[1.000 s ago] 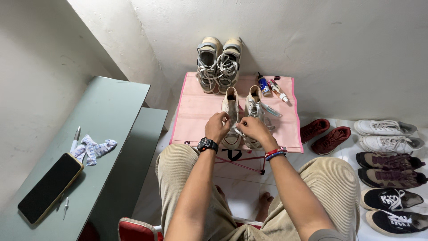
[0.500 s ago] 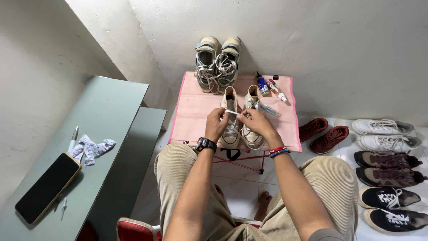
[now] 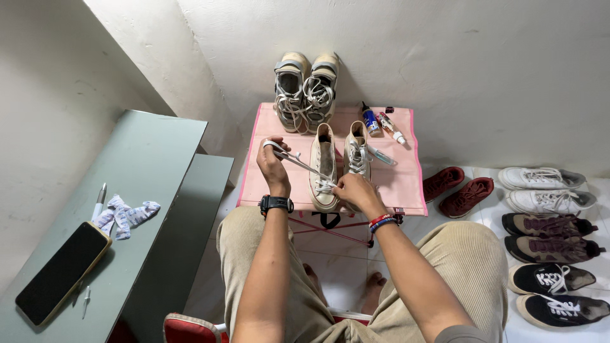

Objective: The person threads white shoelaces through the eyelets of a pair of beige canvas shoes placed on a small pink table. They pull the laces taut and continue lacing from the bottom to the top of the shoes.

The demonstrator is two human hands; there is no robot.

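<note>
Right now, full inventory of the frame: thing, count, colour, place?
cream sneakers: 2, on pink table, centre
lace: 1, white, from left sneaker to left hand
pink table: 1, before the knees
grey sneakers: 2, table's far edge
bottles: 2, small, table's far right
maroon shoes: 2, floor right
white shoes: 2, far right
brown shoes: 2, right
black shoes: 2, lower right
phone: 1, black, grey bench left
cloth: 1, crumpled, bench
pen: 1, bench
left hand: pulling lace
right hand: on left sneaker

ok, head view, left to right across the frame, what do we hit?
Black phone → pen → crumpled wrappers → left hand pulling a white lace → cream high-top → right hand → maroon shoes → white sneakers.
</note>
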